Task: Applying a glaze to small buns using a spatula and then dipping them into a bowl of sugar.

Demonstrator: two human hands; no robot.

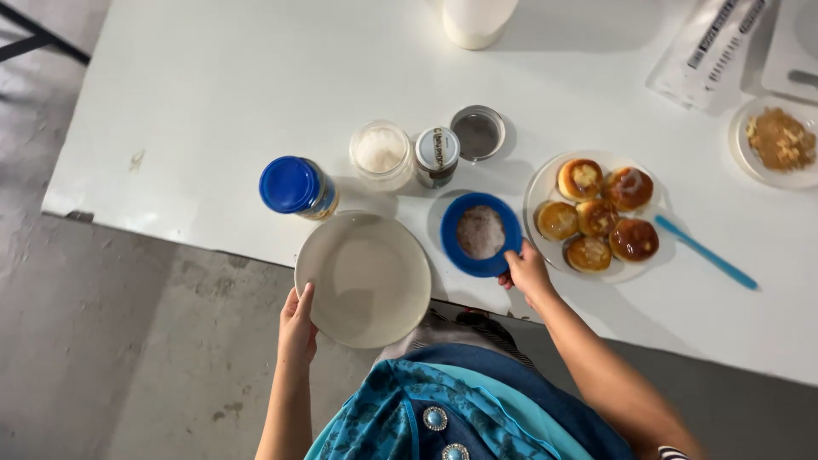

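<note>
My left hand (296, 324) grips the left rim of an empty white plate (365, 277) that overhangs the front edge of the white table (213, 94). My right hand (527, 271) pinches the near right rim of a small blue bowl (460, 254) holding a pale powder. To the right of that bowl stands a clear plate (538, 189) with several golden-brown round buns (596, 213).
Behind the white plate stand a blue-lidded jar (294, 187), a glass jar of white grains (380, 152), a small silver-lidded jar (436, 153) and a round metal tin (477, 132). A blue utensil (705, 252) lies right of the buns. Another dish (777, 140) sits far right.
</note>
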